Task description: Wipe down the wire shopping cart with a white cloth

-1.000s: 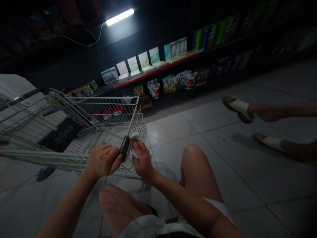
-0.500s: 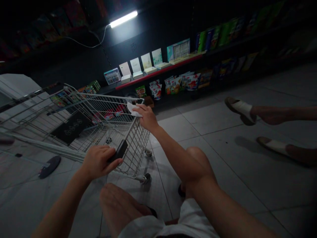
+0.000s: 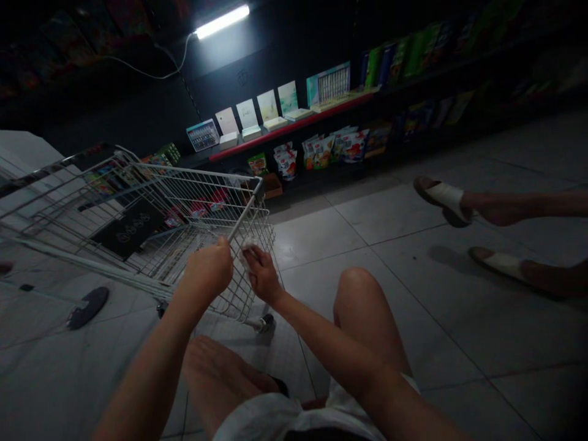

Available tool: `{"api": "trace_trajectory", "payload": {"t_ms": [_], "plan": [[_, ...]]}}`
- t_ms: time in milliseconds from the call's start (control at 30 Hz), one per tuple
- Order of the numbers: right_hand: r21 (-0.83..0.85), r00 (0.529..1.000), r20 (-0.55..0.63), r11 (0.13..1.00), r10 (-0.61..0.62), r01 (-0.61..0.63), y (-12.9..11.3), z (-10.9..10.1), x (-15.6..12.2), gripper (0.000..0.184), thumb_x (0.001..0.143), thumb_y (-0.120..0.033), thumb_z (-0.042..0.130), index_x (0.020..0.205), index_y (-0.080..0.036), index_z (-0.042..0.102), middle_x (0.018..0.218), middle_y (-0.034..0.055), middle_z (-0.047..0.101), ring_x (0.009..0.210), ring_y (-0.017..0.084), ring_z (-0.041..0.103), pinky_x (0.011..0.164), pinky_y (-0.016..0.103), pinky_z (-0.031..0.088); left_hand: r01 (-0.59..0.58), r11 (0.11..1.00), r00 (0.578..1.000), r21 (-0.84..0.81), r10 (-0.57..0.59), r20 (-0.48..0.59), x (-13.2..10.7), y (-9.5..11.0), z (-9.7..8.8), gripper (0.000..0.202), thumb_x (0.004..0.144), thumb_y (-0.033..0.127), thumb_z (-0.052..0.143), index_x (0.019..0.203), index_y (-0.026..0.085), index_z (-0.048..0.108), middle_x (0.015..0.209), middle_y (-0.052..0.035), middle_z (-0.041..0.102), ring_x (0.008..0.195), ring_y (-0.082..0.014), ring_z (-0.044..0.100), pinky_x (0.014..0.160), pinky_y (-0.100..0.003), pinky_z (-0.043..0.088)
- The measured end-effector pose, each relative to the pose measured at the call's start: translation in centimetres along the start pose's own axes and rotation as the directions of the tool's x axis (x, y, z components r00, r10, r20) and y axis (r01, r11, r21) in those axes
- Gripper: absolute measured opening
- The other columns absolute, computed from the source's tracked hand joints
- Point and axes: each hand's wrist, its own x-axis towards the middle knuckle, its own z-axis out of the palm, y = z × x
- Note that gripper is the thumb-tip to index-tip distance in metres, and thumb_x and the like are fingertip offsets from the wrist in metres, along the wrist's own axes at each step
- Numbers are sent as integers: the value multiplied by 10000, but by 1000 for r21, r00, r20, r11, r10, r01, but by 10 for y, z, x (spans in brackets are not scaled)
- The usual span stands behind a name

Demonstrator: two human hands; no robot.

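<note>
Head view. We record the person's left hand (image 3: 209,267) clenched around the near bar of a wire shopping cart (image 3: 195,176), with the fingers wrapped over it and the knuckles facing up. The right hand (image 3: 261,275) sits just beside it, grasping a white wipe (image 3: 248,247) between thumb and fingers. We see the wipe pressed against the cart's wires at the near corner, next to the same bar.

The cart stands on the tile floor (image 3: 321,239), angled away to the left, with its near end above the person's knees (image 3: 362,294). We see a small wheel (image 3: 265,323) under that end. A black mat (image 3: 128,231) lies on the floor beyond the wires.

Ahead runs a shelf (image 3: 294,125) with a red edge, carrying pale cards (image 3: 248,114) on its upper tier and snack bags (image 3: 321,153) on the tier below. A tube light (image 3: 223,22) glows on the dark wall above. Well apart on the right, we note another person's feet in white sandals (image 3: 443,197).
</note>
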Motion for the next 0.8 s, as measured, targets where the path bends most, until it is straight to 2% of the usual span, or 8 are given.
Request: {"api": "trace_trajectory", "payload": {"t_ms": [100,200,333,433,500,600,700,800], "plan": [[-19,986,68,989,151,-150,29,14,-33,740,737,-67,480,1468,-167,425,1537,144,371,1389,271,391,1134,496,398,0,1000,1000,5,0,2,2,-1,4,287,923,231,366,1104,97,544,927,-206,742,865,-314,733,678,-363,518],[27,971,54,972,233,-235,33,15,-47,740,701,-53,469,1432,-169,468,1450,137,465,1324,252,459,1102,481,452,-16,1000,1000,20,16,-1,6,-7,7,294,921,230,351,1098,99,546,913,-208,740,853,-317,732,674,-371,520],[144,956,-165,965,244,-221,10,-6,5,727,742,-73,440,1456,-205,436,1469,111,428,1392,251,383,1194,505,346,-11,1000,1000,26,11,2,9,-11,12,318,930,194,291,1084,97,551,873,-209,738,827,-310,733,670,-370,516],[143,985,-137,986,107,-87,-8,-17,54,753,758,-78,459,1493,-221,377,1571,81,296,1471,256,276,1236,493,277,-24,999,1000,27,24,-2,9,-12,13,344,934,185,265,1095,83,550,866,-215,735,825,-310,731,672,-370,512],[110,993,-93,992,78,-68,-10,-11,58,796,759,-78,472,1525,-223,309,1609,76,225,1491,248,243,1236,471,281,-28,999,1000,25,28,-1,8,-13,14,349,938,192,260,1096,84,551,867,-214,734,827,-313,730,677,-374,511],[32,991,-23,991,130,-129,3,13,14,837,758,-79,498,1545,-214,249,1614,99,224,1500,260,228,1215,481,312,-18,1000,1000,17,17,19,8,-16,15,346,944,210,258,1090,95,550,873,-209,735,828,-314,727,677,-377,510],[-5,976,92,981,196,-196,18,31,-44,806,725,-69,529,1504,-170,349,1531,155,376,1446,306,328,1155,507,392,2,1000,999,29,-3,35,8,-19,16,345,953,234,260,1095,100,544,901,-209,734,849,-305,725,695,-371,510],[11,966,80,969,246,-248,11,31,-61,753,744,-86,513,1484,-136,384,1480,180,414,1387,306,397,1117,503,434,14,999,999,32,-15,35,9,-23,17,341,961,251,271,1114,100,535,902,-207,734,862,-303,726,715,-372,514]]}}
